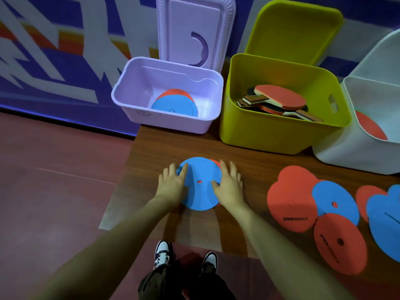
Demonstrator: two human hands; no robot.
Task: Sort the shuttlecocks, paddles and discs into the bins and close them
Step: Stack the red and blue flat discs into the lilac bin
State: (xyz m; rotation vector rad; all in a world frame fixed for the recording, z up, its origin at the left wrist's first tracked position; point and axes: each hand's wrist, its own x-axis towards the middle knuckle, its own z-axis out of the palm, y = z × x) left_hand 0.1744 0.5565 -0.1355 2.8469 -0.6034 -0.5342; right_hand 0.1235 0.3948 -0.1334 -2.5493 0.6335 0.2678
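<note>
Both my arms reach to frame centre; left hand (173,182) and right hand (228,182) lie flat, fingers spread, on opposite edges of the blue disc (200,191); disc on the wooden table (249,156), below the purple bin (166,96).

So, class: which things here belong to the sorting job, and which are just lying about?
Part of the job:
blue disc under both hands
loose discs on the table
purple bin holding discs
green bin holding paddles
white bin

Just there:
sneakers
patterned wall
</note>
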